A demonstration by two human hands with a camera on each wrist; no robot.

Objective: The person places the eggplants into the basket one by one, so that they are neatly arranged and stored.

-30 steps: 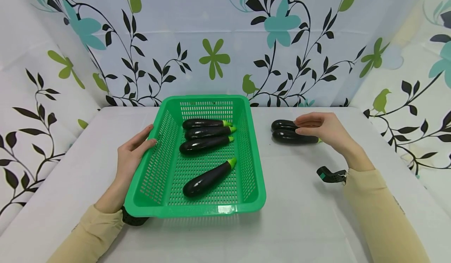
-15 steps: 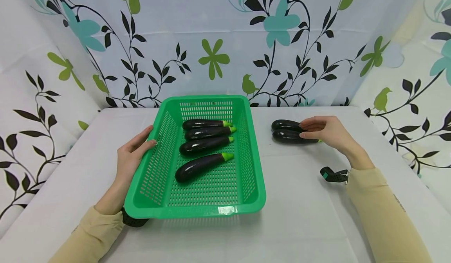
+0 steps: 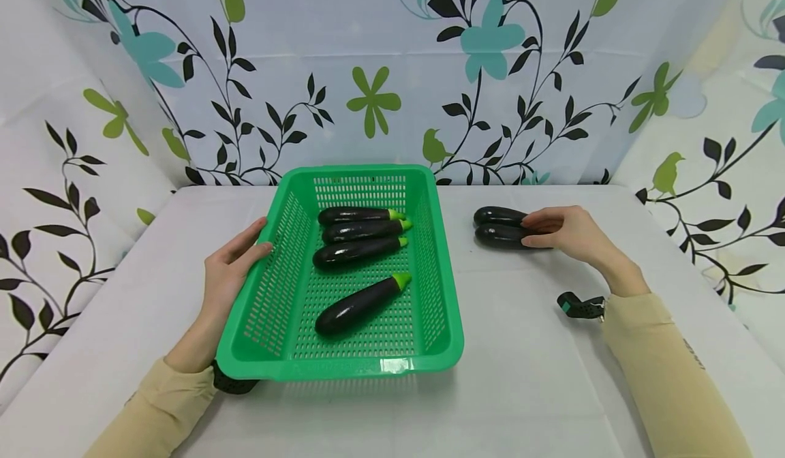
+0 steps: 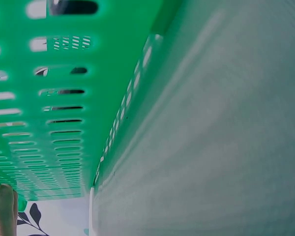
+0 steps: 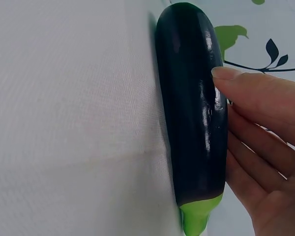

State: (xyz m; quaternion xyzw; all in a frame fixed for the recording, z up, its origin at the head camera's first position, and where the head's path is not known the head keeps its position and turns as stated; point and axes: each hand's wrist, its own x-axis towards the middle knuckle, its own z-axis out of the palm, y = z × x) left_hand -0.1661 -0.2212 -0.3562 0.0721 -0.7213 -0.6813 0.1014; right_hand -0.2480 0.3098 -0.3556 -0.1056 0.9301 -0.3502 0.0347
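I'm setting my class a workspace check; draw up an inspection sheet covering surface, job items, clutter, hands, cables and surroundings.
Surface: white cover, faintly creased.
Job items: green basket holding four eggplants, three grouped toward the far end, one apart nearer the front; right of it, a front eggplant and a rear eggplant lie side by side.
Clutter: nothing seen.
Left hand: touches the basket's left rim; firmness of hold unclear.
Right hand: thumb on the front eggplant, fingers behind it; grip unclear.
Cables: nothing seen.
Surroundings: backdrop printed with leaves, flowers and birds; black device at the right wrist.
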